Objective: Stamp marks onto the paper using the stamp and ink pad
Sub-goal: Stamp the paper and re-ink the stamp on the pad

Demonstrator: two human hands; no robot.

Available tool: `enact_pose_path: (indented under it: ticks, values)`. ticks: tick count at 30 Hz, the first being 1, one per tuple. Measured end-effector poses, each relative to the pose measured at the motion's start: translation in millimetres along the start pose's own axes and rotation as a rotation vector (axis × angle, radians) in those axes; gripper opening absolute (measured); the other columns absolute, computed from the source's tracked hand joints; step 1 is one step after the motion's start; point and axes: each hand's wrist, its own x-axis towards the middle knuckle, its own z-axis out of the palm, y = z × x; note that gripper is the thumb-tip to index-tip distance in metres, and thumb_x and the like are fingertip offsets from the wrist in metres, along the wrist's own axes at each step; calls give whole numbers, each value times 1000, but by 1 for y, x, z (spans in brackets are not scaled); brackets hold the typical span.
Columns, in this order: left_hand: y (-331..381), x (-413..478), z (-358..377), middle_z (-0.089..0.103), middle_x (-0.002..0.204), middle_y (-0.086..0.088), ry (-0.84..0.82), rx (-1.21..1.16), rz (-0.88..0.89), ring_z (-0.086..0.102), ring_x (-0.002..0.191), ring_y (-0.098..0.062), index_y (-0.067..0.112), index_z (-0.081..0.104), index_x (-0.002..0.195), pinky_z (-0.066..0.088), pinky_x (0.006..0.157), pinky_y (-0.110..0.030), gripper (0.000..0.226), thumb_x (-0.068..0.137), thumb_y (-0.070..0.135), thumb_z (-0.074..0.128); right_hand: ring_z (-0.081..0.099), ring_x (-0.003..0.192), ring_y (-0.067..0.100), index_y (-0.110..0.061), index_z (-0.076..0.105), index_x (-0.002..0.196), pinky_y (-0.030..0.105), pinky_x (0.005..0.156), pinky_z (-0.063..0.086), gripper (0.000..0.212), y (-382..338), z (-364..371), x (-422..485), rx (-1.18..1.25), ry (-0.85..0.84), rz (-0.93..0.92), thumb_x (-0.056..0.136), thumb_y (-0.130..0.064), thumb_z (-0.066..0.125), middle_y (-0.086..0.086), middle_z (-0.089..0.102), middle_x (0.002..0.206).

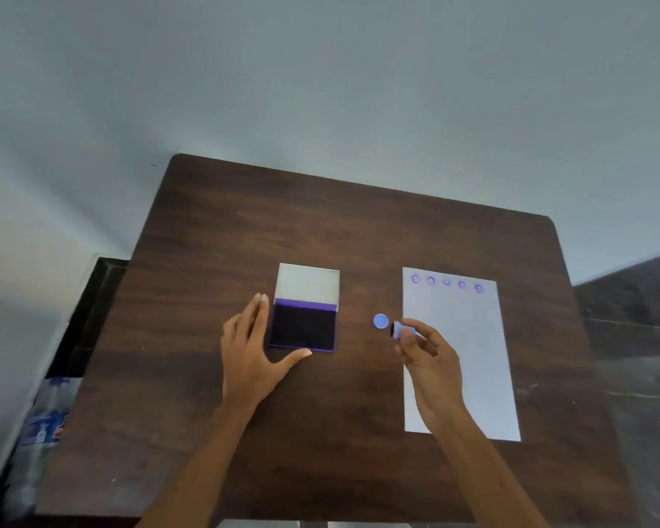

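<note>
An open ink pad (303,326) with a dark purple pad and a raised grey lid lies at the table's middle. My left hand (250,346) rests flat against its left side, thumb along its front edge. My right hand (429,362) holds a small blue stamp (401,330) sideways, its dark inked face turned left, just above the left edge of the white paper (460,356). Several purple round marks (447,282) run in a row along the paper's top. A round blue cap (380,321) lies on the table between pad and paper.
The dark wooden table (321,230) stands against a pale wall. A plastic bag with bottles (42,424) sits on the floor at the left. A dark floor shows at the right.
</note>
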Motion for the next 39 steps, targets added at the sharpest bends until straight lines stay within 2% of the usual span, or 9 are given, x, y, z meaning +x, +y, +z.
enact_pose_path:
  ticks: [3, 5, 7, 10, 15, 25, 28, 32, 39]
  values:
    - [40, -33, 16, 55, 131, -6, 176, -75, 133, 50, 115, -22, 15, 56, 137, 36, 94, -30, 62, 86, 50, 63, 68, 92, 14, -23, 69, 104, 25, 82, 55, 23, 2, -30, 12, 29, 36, 32, 85, -35, 67, -6, 73, 101]
    - [71, -50, 37, 61, 120, -3, 127, -128, 326, 56, 107, -19, 17, 65, 127, 43, 90, -32, 42, 91, 38, 63, 69, 94, 15, -21, 70, 106, 28, 86, 55, 22, 5, -43, 23, 85, 43, 65, 86, -31, 66, -4, 73, 103]
    - [100, -58, 63, 62, 120, 0, -16, -164, 459, 58, 105, -14, 18, 66, 125, 51, 82, -35, 36, 93, 34, 65, 69, 94, 15, -20, 70, 106, 26, 85, 55, 21, 8, -55, 34, 115, 60, 72, 86, -28, 67, -4, 73, 103]
    - [132, -55, 96, 64, 125, 1, -113, -178, 496, 61, 104, -11, 19, 66, 125, 56, 81, -31, 36, 94, 36, 60, 69, 94, 15, -20, 70, 106, 24, 84, 55, 22, 13, -67, 52, 139, 76, 60, 86, -28, 67, -3, 73, 103]
    - [146, -39, 126, 60, 136, -1, -112, -117, 392, 62, 103, -13, 18, 60, 134, 53, 82, -26, 45, 95, 41, 57, 69, 94, 14, -21, 71, 104, 23, 83, 55, 22, 20, -75, 86, 126, 41, 53, 85, -31, 68, -5, 73, 102]
    - [146, -41, 135, 59, 139, 1, -126, 34, 396, 62, 95, -15, 18, 66, 127, 51, 78, -29, 45, 96, 46, 50, 65, 74, 7, -14, 68, 102, 2, 65, 45, 15, 32, -45, 142, -331, 30, -251, 89, -21, 65, -2, 71, 95]
    - [146, -41, 136, 59, 138, 1, -123, 43, 410, 63, 93, -15, 17, 66, 127, 52, 76, -31, 44, 93, 44, 56, 59, 77, 12, -7, 69, 100, 7, 69, 41, 14, 33, -37, 151, -519, 16, -444, 86, -10, 69, 7, 70, 92]
    - [146, -42, 136, 61, 137, 1, -119, 65, 409, 64, 94, -16, 19, 67, 125, 53, 79, -32, 44, 92, 46, 55, 61, 83, 25, 1, 66, 100, 28, 72, 51, 19, 34, -31, 158, -688, -75, -596, 82, 3, 70, 17, 69, 94]
    - [146, -42, 136, 61, 136, 1, -128, 73, 407, 64, 95, -17, 20, 67, 125, 53, 81, -33, 43, 92, 46, 55, 62, 88, 28, 3, 65, 103, 22, 74, 43, 28, 42, -23, 162, -844, -124, -640, 77, 6, 73, 18, 67, 99]
